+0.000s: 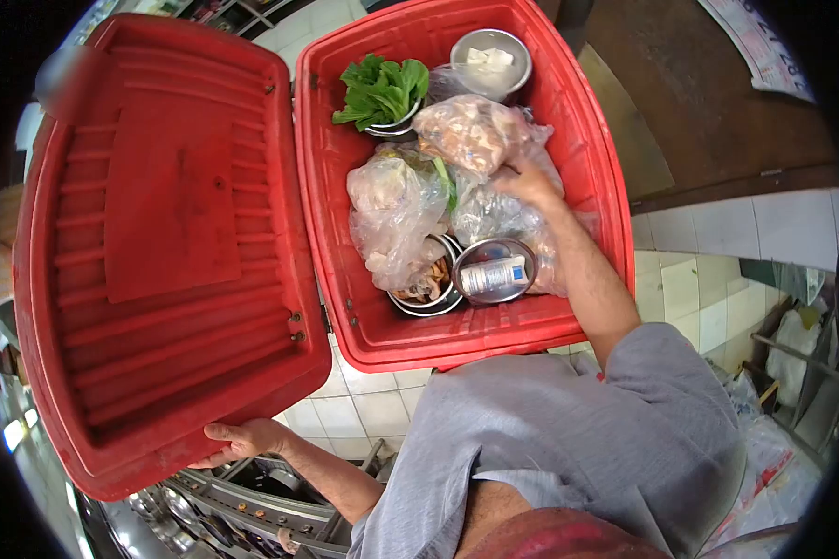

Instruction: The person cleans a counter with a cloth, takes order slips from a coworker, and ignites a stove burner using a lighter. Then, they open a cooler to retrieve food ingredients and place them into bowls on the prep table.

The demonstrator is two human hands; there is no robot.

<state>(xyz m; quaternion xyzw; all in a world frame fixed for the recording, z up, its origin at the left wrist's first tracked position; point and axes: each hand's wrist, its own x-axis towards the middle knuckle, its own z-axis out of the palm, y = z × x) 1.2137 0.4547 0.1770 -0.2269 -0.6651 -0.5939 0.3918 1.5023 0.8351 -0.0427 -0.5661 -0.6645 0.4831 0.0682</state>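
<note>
Clear plastic bag (469, 133), pinkish chunks inside, sits in the far middle of the red bin (555, 321), right of the leafy greens (382, 90) and on the near side of the metal bowl (517, 67) with white pieces. Right hand (531, 186) is at its near right side, touching; fingertips are hidden, so can't tell if they pinch or just push. Left hand (252, 438) has the near edge of the open red lid (172, 205), thumb on the inner face, fingers spread below the rim.

Handling, my read: bag is fairly heavy for its bulk, soft, saggy, likely slick if wet. Film could stretch or tear if pinched at one spot. Best hold: gathered film if reachable, palm under the load. Watch for snagging the loose film of the bags around it.

Lid looks stiff and bulky, not fragile; the rim is the good grip. Small round bowl (498, 296) near the right hand's forearm could tip if knocked.
</note>
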